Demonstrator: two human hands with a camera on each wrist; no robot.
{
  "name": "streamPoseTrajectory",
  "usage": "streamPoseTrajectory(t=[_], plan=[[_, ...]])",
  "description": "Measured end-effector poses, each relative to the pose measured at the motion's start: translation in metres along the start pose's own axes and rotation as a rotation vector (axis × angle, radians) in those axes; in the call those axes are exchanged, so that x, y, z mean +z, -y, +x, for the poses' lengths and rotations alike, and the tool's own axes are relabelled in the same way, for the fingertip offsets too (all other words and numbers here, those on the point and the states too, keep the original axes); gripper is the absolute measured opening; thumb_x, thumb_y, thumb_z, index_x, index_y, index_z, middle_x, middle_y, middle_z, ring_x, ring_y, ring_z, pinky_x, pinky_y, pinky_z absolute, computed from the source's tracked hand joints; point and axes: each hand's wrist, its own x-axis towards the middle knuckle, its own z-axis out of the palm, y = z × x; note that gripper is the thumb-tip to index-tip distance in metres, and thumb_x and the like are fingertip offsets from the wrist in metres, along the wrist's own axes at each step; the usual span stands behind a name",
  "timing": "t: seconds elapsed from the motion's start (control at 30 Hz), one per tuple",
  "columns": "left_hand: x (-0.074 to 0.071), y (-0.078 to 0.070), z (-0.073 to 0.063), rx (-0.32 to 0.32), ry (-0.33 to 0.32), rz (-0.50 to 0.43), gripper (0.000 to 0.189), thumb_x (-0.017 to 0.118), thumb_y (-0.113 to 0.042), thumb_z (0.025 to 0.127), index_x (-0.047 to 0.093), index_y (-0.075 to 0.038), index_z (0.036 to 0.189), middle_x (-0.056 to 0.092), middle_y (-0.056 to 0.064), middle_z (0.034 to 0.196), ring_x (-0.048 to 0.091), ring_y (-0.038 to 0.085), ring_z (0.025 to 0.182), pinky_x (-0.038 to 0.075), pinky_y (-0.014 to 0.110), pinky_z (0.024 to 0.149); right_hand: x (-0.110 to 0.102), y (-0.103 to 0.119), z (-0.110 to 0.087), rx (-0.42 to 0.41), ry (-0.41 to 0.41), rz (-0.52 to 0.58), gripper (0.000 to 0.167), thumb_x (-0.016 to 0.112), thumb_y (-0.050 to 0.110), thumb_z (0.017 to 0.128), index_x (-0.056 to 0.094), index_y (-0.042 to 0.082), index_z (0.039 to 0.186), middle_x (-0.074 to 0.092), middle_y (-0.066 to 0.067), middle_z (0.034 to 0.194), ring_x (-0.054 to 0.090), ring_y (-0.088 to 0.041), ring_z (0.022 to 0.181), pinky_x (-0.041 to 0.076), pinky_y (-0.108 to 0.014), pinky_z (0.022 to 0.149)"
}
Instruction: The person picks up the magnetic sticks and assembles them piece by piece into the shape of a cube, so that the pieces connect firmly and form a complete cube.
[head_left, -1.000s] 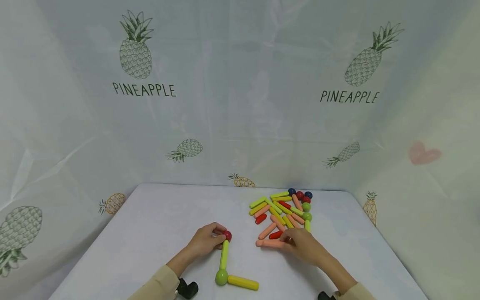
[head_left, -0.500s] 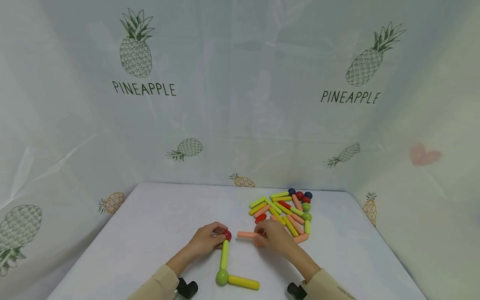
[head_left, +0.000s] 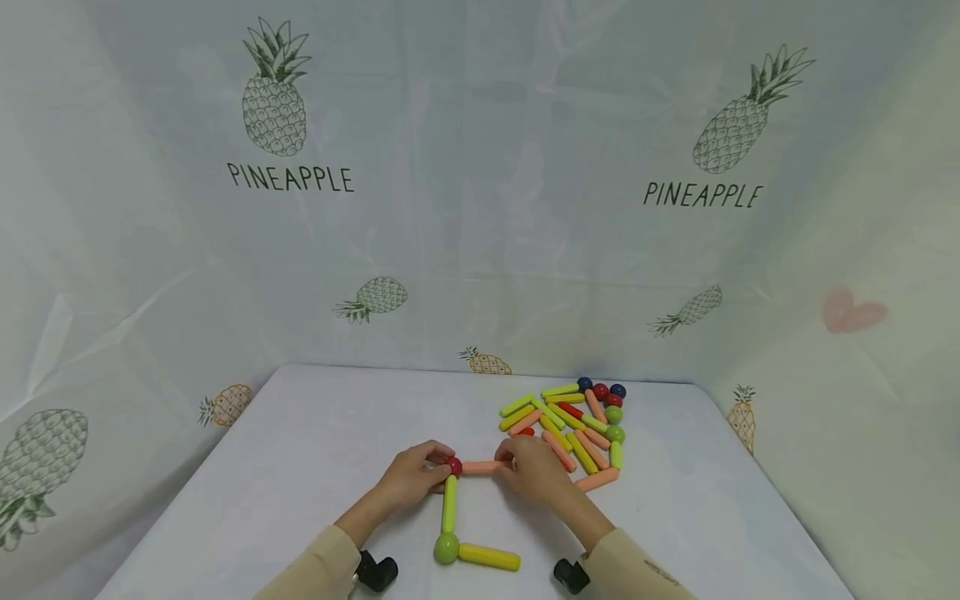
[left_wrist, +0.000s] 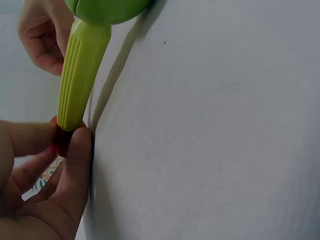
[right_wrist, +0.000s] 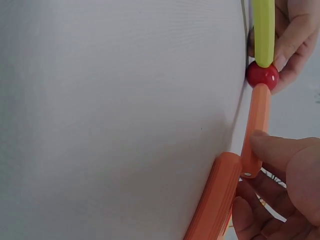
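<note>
My left hand (head_left: 411, 477) pinches a red ball (right_wrist: 262, 76) between thumb and fingers. From that ball a yellow-green rod (head_left: 449, 504) runs toward me to a green ball (head_left: 446, 548), and a yellow rod (head_left: 489, 557) extends right from the green one. My right hand (head_left: 534, 468) pinches an orange rod (right_wrist: 256, 117) by its outer end. The rod's other end meets the red ball in the right wrist view. In the left wrist view, the yellow-green rod (left_wrist: 80, 75) rises from between the left fingers to the green ball.
Several loose yellow, orange and red rods (head_left: 557, 440) lie in a cluster at the back right. Red, blue and green balls (head_left: 613, 413) line its right side. Another orange rod (head_left: 597, 480) lies right of my right hand. A pineapple-print curtain (head_left: 480, 208) hangs behind the white table (head_left: 337, 417).
My right hand has carried the orange rod left from the cluster to the red ball. The left hand has kept its pinch on the ball, nearly still.
</note>
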Motion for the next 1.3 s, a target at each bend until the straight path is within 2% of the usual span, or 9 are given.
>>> streamPoseTrajectory(t=[0.13,0.27,0.47,0.6,0.73,0.93,1.07,1.2,1.3], plan=[[-0.001,0.0,0.004,0.025,-0.002,0.106,0.024,0.068,-0.025,0.092,0.065,-0.015,0.114,0.063,-0.002,0.104,0.059,0.014,0.082,0.053,0.029,0.07,0.001,0.0,0.001,0.02,0.008,0.002,0.011,0.075,0.022,0.087,0.073,0.015,0.096,0.06,0.013,0.081,0.052,-0.007,0.072,0.05,-0.025,0.068],[-0.003,-0.005,0.01,0.116,0.023,0.216,0.028,0.069,-0.032,0.091,0.068,-0.016,0.114,0.063,-0.007,0.101,0.056,0.014,0.088,0.049,0.035,0.076,0.002,-0.002,0.001,-0.004,-0.004,-0.006,0.011,0.075,0.024,0.088,0.074,0.016,0.095,0.06,0.013,0.082,0.052,-0.007,0.074,0.05,-0.026,0.07],[0.0,-0.003,0.021,0.163,0.114,0.268,0.022,0.072,-0.035,0.089,0.07,-0.025,0.108,0.06,-0.014,0.092,0.053,0.012,0.087,0.045,0.033,0.076,0.007,0.0,0.004,0.0,-0.006,0.018,0.008,0.075,0.025,0.088,0.074,0.02,0.093,0.059,0.016,0.08,0.052,-0.006,0.073,0.048,-0.025,0.068],[0.002,0.0,0.024,0.183,0.109,0.286,0.013,0.073,-0.033,0.089,0.07,-0.03,0.101,0.061,-0.015,0.088,0.053,0.011,0.084,0.044,0.032,0.075,0.005,0.001,0.002,-0.009,0.009,0.02,0.009,0.074,0.025,0.088,0.074,0.019,0.095,0.06,0.014,0.083,0.053,-0.008,0.076,0.049,-0.027,0.071],[0.004,0.001,0.023,0.167,0.103,0.298,0.012,0.071,-0.032,0.09,0.07,-0.03,0.102,0.06,-0.016,0.088,0.053,0.011,0.084,0.044,0.033,0.077,-0.007,-0.007,-0.005,-0.017,0.005,0.044,0.014,0.073,0.023,0.089,0.073,0.015,0.102,0.064,0.009,0.092,0.056,-0.011,0.084,0.051,-0.029,0.074],[0.004,0.0,0.023,0.127,0.099,0.294,0.014,0.07,-0.031,0.091,0.07,-0.031,0.104,0.06,-0.016,0.092,0.053,0.013,0.087,0.044,0.037,0.08,-0.042,-0.047,-0.015,0.092,-0.107,0.049,0.02,0.071,0.014,0.09,0.072,0.014,0.11,0.066,0.003,0.106,0.059,-0.018,0.09,0.053,-0.038,0.077],[0.004,0.0,0.024,0.127,0.091,0.306,0.014,0.07,-0.032,0.091,0.07,-0.032,0.105,0.06,-0.016,0.093,0.053,0.012,0.088,0.045,0.036,0.081,-0.072,-0.083,-0.018,0.178,-0.166,-0.033,0.026,0.069,0.012,0.09,0.07,0.011,0.115,0.063,-0.008,0.117,0.059,-0.025,0.097,0.052,-0.047,0.084],[0.004,0.0,0.024,0.141,0.088,0.319,0.015,0.07,-0.032,0.091,0.071,-0.03,0.106,0.061,-0.017,0.094,0.053,0.012,0.088,0.045,0.036,0.081,-0.096,-0.121,-0.019,0.202,-0.185,-0.106,0.03,0.066,0.001,0.089,0.067,0.003,0.119,0.059,-0.02,0.12,0.059,-0.035,0.099,0.051,-0.054,0.085],[0.004,-0.001,0.024,0.141,0.089,0.32,0.016,0.07,-0.031,0.091,0.071,-0.029,0.107,0.061,-0.017,0.094,0.053,0.012,0.088,0.045,0.036,0.081,-0.105,-0.147,-0.021,0.201,-0.171,-0.139,0.033,0.064,-0.005,0.089,0.066,0.002,0.121,0.058,-0.021,0.117,0.058,-0.036,0.097,0.05,-0.054,0.084]])
